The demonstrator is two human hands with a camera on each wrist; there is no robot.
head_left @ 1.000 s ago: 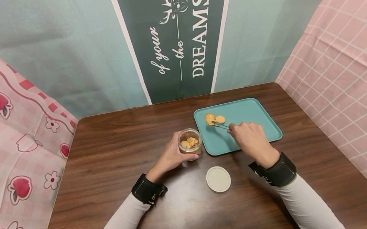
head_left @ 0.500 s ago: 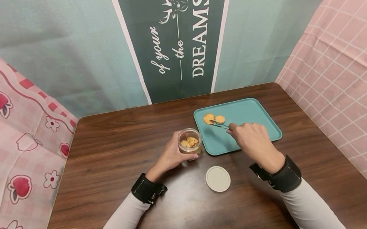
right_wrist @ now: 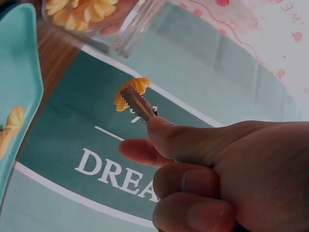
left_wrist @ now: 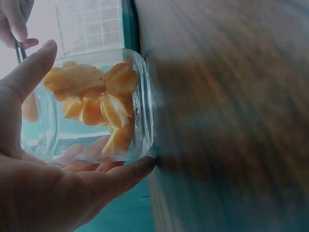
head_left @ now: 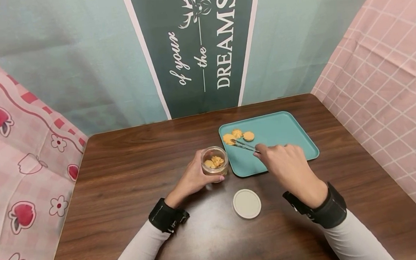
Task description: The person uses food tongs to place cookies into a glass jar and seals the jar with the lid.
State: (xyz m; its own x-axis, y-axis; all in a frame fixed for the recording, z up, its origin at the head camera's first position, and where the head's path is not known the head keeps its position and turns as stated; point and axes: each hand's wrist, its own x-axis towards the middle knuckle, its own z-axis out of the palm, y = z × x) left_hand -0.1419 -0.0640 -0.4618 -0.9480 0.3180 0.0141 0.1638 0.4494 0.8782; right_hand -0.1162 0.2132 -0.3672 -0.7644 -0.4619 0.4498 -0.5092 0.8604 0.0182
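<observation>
My left hand [head_left: 193, 178] grips a clear glass jar [head_left: 222, 170], thumb on the near side. Inside it lie several golden piped cookies [left_wrist: 77, 82], seen through the glass in the left wrist view. My right hand [head_left: 288, 163] pinches small metal tongs [head_left: 244, 145] between thumb and forefinger. The serrated tips of those tongs clasp one swirled cookie [right_wrist: 140, 86], held up near the left edge of the teal tray [head_left: 278, 131]. On that tray rest two more cookies, a ridged one [head_left: 237, 133] and a round one [head_left: 248, 136]. The jar stands just left of the tray, its mouth uncovered.
A round cream-coloured lid [head_left: 246, 203] lies flat on the brown wooden table [head_left: 135, 161], between my forearms. Patterned cloths hang at the back and both sides, with a strawberry-print curtain [head_left: 25, 155] on the left and pink grid fabric [head_left: 379, 97] on the right.
The tongs have picked up a cookie from beside the other two and carried it left, toward the jar. My left hand and the jar have stayed put.
</observation>
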